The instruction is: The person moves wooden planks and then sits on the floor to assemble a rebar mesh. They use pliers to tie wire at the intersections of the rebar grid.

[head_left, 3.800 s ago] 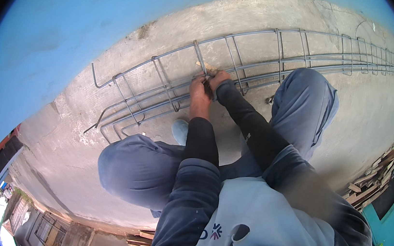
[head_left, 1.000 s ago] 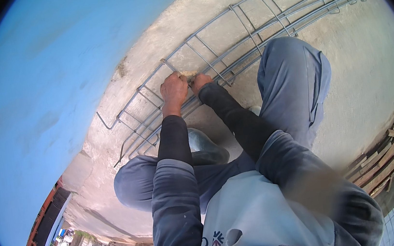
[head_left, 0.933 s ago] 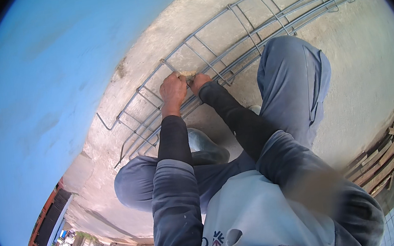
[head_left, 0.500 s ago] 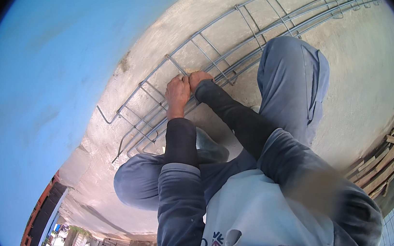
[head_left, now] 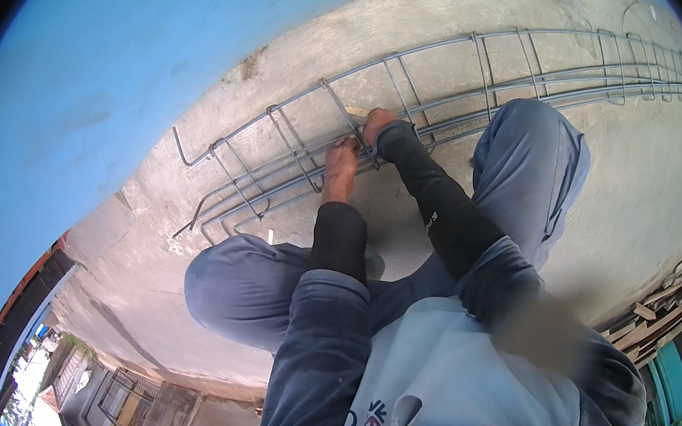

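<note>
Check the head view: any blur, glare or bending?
Head view: the metal bars bow toward the rim; a tan blur hides part of the right sleeve; the lower-left background is blown out white; left hand, right hand fairly clear.

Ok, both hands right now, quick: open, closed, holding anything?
Left hand: curled at the steel bar cage; whether it grips anything cannot be told.
Right hand: closed, at the same cage; contents hidden.

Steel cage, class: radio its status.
Left hand, right hand: close together at the steel cage, grip unclear. Cage lies on concrete. Right knee hides some bars.
</note>
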A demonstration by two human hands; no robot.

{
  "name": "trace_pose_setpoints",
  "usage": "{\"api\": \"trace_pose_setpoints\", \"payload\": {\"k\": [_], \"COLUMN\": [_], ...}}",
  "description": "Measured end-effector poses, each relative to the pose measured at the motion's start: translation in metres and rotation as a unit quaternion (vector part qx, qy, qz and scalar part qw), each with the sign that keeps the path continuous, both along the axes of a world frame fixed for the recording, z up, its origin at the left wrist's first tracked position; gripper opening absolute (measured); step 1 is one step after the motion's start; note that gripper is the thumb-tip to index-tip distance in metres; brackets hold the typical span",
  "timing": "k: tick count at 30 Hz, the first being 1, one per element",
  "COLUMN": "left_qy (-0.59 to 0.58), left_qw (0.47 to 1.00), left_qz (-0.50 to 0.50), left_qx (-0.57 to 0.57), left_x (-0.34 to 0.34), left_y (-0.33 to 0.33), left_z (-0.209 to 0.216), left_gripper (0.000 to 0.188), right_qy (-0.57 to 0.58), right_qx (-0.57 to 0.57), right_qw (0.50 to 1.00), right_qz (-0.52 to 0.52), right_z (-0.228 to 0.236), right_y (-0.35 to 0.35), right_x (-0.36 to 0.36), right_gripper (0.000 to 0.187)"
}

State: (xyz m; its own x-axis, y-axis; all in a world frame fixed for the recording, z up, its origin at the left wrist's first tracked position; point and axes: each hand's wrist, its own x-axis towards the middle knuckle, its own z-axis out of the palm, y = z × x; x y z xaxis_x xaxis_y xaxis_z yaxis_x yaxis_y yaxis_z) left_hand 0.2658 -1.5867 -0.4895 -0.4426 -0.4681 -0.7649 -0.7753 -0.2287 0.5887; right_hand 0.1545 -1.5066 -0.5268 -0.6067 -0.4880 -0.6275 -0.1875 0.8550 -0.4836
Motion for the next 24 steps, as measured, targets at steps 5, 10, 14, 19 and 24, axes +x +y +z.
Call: {"api": "trace_pose_setpoints", "payload": {"k": [5,10,14,19,24], "left_qy": [0.010,0.050,0.062,0.031,0.036], "left_qw": [1.000,0.990,0.986,0.998,0.998], "left_qz": [0.000,-0.074,-0.064,-0.028,-0.044], "left_qx": [-0.029,-0.105,-0.144,-0.042,-0.029], "left_x": [0.013,-0.001,-0.006,-0.009,0.006], "left_y": [-0.003,0.008,0.015,0.012,0.000], "left_z": [-0.015,-0.011,0.012,0.021,0.008], "left_gripper": [0.027,0.024,0.024,0.031,0.038], "right_qy": [-0.015,0.005,-0.075,-0.057,-0.016], "right_qx": [0.004,0.016,0.029,0.050,0.018], "right_qw": [1.000,1.000,0.996,0.996,1.000], "right_qz": [-0.010,0.020,-0.042,-0.038,-0.018], "right_z": [0.002,-0.011,0.008,0.015,0.021], "right_y": [-0.004,0.001,-0.008,-0.007,-0.010], "right_x": [0.005,-0.005,-0.007,-0.011,-0.004], "right_gripper": [0.031,0.037,0.044,0.043,0.040]}}
